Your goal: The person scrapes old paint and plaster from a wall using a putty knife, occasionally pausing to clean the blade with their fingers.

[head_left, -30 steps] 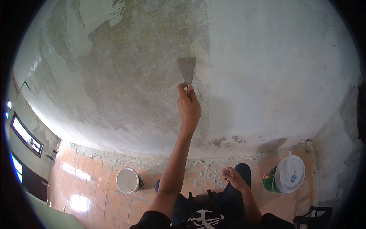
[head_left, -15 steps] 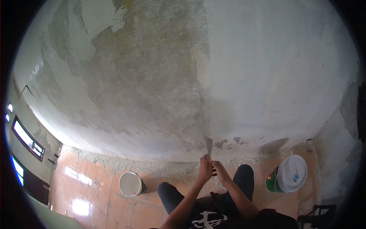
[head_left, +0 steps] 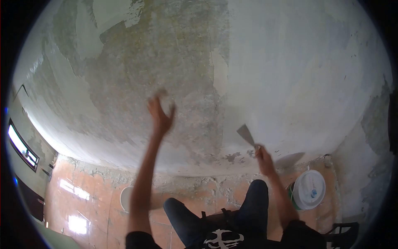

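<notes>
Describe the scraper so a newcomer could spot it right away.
Start at the big patchy wall and drop toward its base right of centre. There the right hand holds up the scraper, a flat grey wedge blade, unlike the round white bucket nearby.

Left hand (head_left: 159, 114) raised, fingers spread, arm extended; right hand (head_left: 263, 157) low, fist closed.

Fisheye lens: black vignette ringed the frame; wall (head_left: 298, 62) bowed hard toward the edges. Daylight came from the window (head_left: 18, 145) at far left, blown out white, with glare patches on the floor tiles (head_left: 76, 222). Wall lit softly, evenly. Left hand (head_left: 159, 114) smeared by motion blur; right hand (head_left: 263, 157) and putty knife (head_left: 245, 135) sharper. Faint shadow beside bucket (head_left: 309, 189).
</notes>
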